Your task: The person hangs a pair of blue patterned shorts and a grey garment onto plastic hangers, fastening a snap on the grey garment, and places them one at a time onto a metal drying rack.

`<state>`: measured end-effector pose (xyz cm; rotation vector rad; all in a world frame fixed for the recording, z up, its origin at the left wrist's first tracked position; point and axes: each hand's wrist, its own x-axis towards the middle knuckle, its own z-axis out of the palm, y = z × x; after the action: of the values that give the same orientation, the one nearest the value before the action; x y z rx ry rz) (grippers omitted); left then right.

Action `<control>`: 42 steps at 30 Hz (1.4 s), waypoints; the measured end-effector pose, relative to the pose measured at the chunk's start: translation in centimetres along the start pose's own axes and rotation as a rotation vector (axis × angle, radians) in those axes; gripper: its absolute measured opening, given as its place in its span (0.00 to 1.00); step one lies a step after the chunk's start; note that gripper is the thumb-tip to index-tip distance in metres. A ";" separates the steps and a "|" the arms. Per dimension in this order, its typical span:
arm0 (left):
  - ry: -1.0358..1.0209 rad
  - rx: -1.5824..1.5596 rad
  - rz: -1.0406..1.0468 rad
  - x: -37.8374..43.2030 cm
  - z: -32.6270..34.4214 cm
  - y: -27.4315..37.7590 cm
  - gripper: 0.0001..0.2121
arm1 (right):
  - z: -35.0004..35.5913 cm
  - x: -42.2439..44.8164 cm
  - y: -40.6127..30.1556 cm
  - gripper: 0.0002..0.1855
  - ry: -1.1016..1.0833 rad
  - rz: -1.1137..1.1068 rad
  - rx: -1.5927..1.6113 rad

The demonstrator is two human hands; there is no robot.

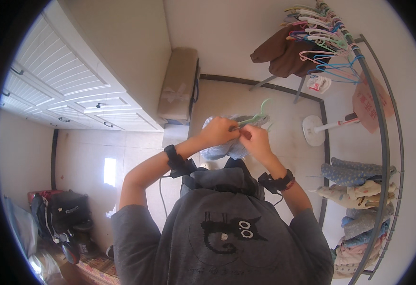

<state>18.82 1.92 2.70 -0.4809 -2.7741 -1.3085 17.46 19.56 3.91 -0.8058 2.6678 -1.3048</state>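
A pale green plastic clothes hanger [252, 119] is in front of me, its hook pointing up and to the right. My left hand [220, 131] is curled closed around the hanger's near end. Fingertips of my right hand [256, 141] are pinched together beside the left hand's fingers, just below the hanger; what they grip is hidden. Below and behind both hands is a light grey-blue, crumpled item [215, 152], either cloth or a thin bag. My hands cover much of it. Black bands are strapped to both wrists.
At right, a metal clothes rack [384, 142] carries several hangers [322, 32], a brown garment [283, 50] and small patterned clothes [354, 172]. A white round base [312, 131] stands near it. A cardboard box [177, 85] adjoins white cabinets [86, 96]. Dark bags [69, 210] lie lower left.
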 end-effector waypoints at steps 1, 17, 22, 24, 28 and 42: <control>-0.028 0.020 -0.010 0.0 0.0 -0.2 0.11 | 0.3 -0.1 0.1 0.06 -0.012 -0.018 -0.033; -0.476 0.449 -0.103 -2.0 -1.3 1.2 0.11 | 5.7 -2.2 1.5 0.11 -0.207 -0.028 0.111; -0.464 0.446 -0.281 -4.2 -0.2 -0.3 0.12 | 8.1 -2.7 2.0 0.10 -0.300 -0.078 0.109; -0.422 0.437 -0.350 -5.0 0.5 -1.7 0.12 | 8.8 -2.5 2.3 0.10 -0.314 -0.136 0.092; -0.406 0.394 -0.335 -5.8 -0.1 -3.4 0.20 | 9.8 -2.1 2.2 0.09 -0.301 -0.132 0.154; 0.067 0.124 -0.280 -1.9 -7.2 -2.2 0.07 | 8.0 2.8 -0.4 0.12 0.322 -0.400 0.100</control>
<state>19.28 -5.38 5.42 -0.0420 -2.9218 -1.1596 17.44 12.25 -0.39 -1.2633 2.7352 -1.7787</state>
